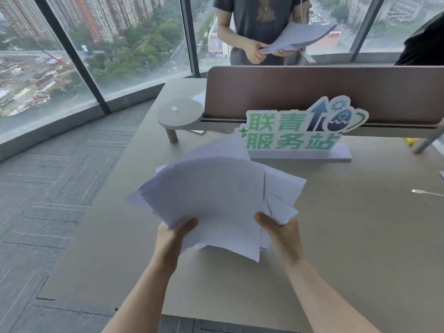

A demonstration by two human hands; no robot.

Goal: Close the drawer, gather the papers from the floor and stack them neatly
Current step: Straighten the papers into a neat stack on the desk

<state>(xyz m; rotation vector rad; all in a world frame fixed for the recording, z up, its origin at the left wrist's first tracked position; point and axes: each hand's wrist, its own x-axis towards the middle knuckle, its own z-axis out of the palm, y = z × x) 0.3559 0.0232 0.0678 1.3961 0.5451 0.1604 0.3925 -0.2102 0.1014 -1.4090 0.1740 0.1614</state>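
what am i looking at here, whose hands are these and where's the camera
There is no machine here. The single picture comes from a wide-angle camera worn on a person's head, looking forward and down, so the two bare arms at the bottom belong to the wearer.

The left hand and right hand each grip a side of a loose, uneven bundle of white papers, held just above a beige desk.

On the desk stand a green and white sign and a brown divider; a white cable lies at the right edge.

Behind the divider another person holds a second bundle of sheets. Tall windows show a city far below.
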